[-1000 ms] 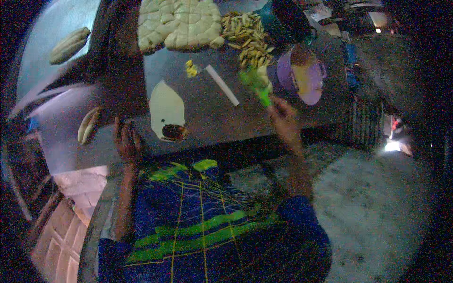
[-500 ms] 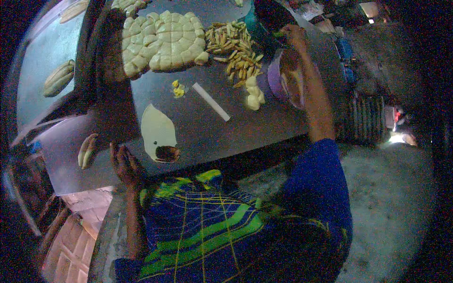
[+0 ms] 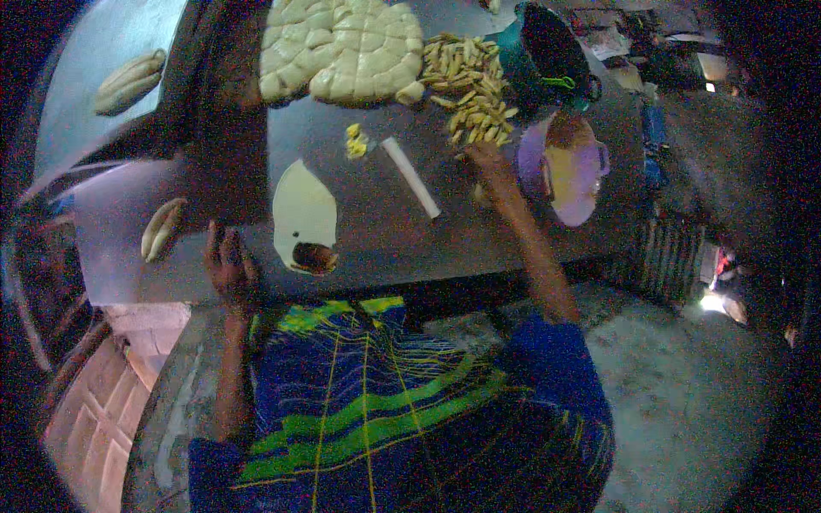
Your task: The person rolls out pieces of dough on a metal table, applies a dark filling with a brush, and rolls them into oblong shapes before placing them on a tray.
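a rough, mottled grey floor (image 3: pixel 684 368) spreads through the dim room beside your one smooth, dull-grey bench (image 3: pixel 385 244). over your lap lies blue checked cloth (image 3: pixel 368 393) with green bands. at the bench's far side sits one pale slab (image 3: pixel 342 51), doughy and glossy, grooved into cushiony lumps. to its right stands one round teal bucket (image 3: pixel 513 64), dark inside; nearer you is one purple vessel (image 3: pixel 530 158) with a side handle. between slab and bucket, the slim tan strips (image 3: pixel 470 85) lie heaped, too many to count. your right hand (image 3: pixel 486 162) reaches their near edge, but you cannot tell from here whether its grip is pinching anything. your left hand (image 3: pixel 229 265) is at the bench's near edge, grip loosely spread. to its right is one flat, leaf-shaped cream piece (image 3: pixel 304 205), stained brown at the near end; to its left, one long, ridged pale piece (image 3: pixel 161 229). smaller still are one straight white stick (image 3: pixel 410 177), one green loop (image 3: pixel 558 82) at the bucket, and some yellow crumbs (image 3: pixel 356 141).
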A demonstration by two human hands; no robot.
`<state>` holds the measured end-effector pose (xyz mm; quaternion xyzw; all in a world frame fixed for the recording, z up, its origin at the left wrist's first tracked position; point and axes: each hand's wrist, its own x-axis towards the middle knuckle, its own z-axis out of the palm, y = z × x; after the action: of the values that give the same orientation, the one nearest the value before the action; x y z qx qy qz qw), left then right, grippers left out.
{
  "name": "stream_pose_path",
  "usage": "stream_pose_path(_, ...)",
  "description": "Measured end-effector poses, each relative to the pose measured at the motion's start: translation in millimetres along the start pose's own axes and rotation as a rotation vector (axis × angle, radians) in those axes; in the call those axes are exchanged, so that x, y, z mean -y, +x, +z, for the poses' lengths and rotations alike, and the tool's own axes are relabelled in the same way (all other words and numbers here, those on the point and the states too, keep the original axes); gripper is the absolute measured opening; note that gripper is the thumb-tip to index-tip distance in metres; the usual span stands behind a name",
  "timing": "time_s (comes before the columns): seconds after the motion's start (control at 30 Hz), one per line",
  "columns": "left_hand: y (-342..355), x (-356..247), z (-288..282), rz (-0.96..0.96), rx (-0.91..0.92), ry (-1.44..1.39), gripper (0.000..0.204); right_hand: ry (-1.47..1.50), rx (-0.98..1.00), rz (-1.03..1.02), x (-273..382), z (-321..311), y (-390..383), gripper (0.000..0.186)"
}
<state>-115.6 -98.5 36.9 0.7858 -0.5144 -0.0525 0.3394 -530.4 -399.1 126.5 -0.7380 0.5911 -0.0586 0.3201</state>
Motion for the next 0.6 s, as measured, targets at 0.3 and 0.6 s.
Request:
stream_pose_path(0.3, -8, 27, 14, 0.064, -0.021, -0.134, 0.04, -0.626, 0.171, -0.252, -90, 6, 53, 0.032)
stream_pose_path(0.6, 15, 6, 4, 0.04, 0.04, -0.112, 0.035, 0.034, -0.16, -0.106, -12, 30, 4, 0.025)
